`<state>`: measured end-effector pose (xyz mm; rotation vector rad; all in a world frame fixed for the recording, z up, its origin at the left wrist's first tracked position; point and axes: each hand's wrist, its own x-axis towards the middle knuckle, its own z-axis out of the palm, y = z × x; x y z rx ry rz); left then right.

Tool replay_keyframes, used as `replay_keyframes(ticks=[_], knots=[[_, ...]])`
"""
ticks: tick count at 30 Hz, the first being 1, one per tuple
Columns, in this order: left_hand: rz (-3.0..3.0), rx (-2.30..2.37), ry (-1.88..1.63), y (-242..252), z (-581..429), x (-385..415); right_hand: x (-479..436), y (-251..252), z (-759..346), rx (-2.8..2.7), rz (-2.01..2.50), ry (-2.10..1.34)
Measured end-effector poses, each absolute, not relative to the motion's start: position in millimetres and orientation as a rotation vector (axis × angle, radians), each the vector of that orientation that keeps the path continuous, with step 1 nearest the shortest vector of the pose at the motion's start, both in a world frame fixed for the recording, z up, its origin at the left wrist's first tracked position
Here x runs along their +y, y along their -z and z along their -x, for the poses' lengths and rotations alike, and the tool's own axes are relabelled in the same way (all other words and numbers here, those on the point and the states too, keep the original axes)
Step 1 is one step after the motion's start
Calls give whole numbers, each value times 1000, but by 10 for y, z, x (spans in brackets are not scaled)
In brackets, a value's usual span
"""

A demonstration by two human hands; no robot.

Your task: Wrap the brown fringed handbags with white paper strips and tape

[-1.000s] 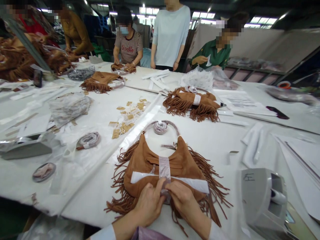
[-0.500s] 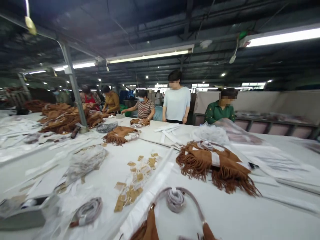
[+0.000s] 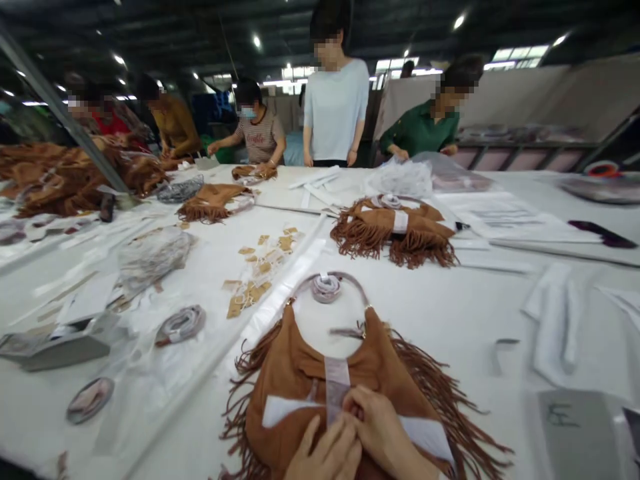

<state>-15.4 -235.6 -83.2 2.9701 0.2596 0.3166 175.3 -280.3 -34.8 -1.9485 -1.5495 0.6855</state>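
Observation:
A brown fringed bag [image 3: 310, 363] lies on the white table in front of me, its handle curving away around a wrapped coil of strap [image 3: 325, 288]. A translucent strip [image 3: 337, 383] runs down over the bag's middle. My left hand [image 3: 327, 450] rests on the bag beside the strip's lower end, fingers extended. My right hand [image 3: 375, 423] is closed at the strip's edge, with the fingertips pinched together around what looks like the strip. White paper [image 3: 287, 410] shows on both sides of the strip.
Behind the bag lie another fringed bag [image 3: 400, 223] and tan tags [image 3: 250, 293]. A grey box [image 3: 65, 347] and a coiled strap [image 3: 183, 325] sit left. At right are white cloth [image 3: 557, 327] and a grey card [image 3: 580, 430]. Several people stand or sit beyond the table [image 3: 480, 313].
The view has tilted down. Both my hands now show on the near bag, which was mostly out of frame before. The person in green has shifted their arms.

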Motion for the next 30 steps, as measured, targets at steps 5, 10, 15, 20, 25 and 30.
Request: replay_keyframes(ticks=[5,10,15,20,25,30], knots=[[-3314,299,-580,845,329,-2486,-2771,175,-1729,-1380,1948,-799],[-3199,383,-406,871,341,-2505,-2738,265,-1726,-1376,1924,-752],[-3085,442,-281,874,320,-2574,-2735,282,-1674,-1412,1950,-492],[-3100,407,-372,813,326,-2562,-3072,191,-1538,-1803,1712,-21],[-3013,408,-318,715,330,-2567,-3357,288,-1446,-2168,1807,246],[-2977,404,-291,738,334,-2583,-3393,314,-1445,-2196,1851,291]])
